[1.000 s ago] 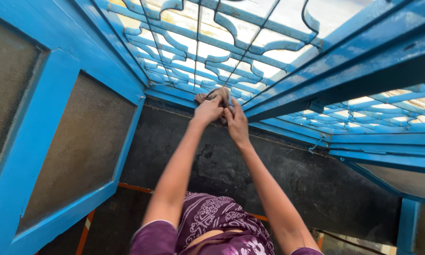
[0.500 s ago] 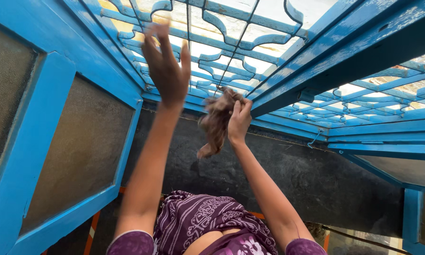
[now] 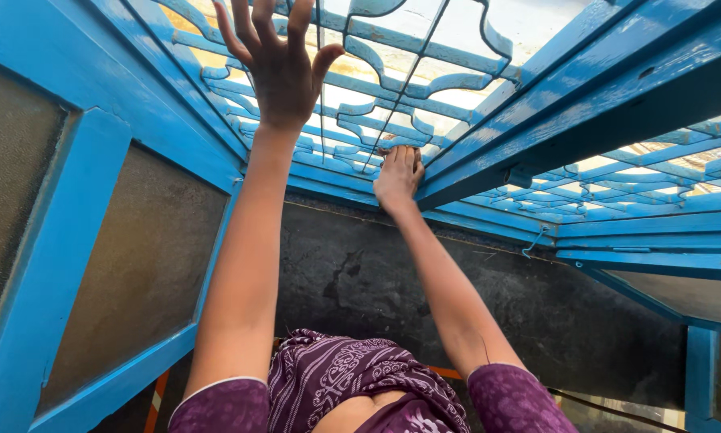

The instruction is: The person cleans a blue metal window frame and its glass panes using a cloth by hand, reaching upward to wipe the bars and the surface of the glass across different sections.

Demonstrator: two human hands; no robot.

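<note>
1. The right hand lies flat on the lower edge of the blue window grille, fingers together and pressed down over a brownish cloth. Only a scrap of the cloth peeks out past the fingertips, right where the scrollwork meets the sill rail.
2. The left hand is raised in front of the grille, fingers spread wide, holding nothing; I can't tell whether it touches the bars.
3. On both sides hang blue-framed shutters with dusty panes, swung inward, and a dark stone ledge runs below the frame.
4. For wiping here, I'd judge it best to keep the palm flat on the cloth, follow the rail's length, and work it into the curls of the ironwork where dust collects.
5. Bracing the free hand on a bar would steady the reach.
</note>
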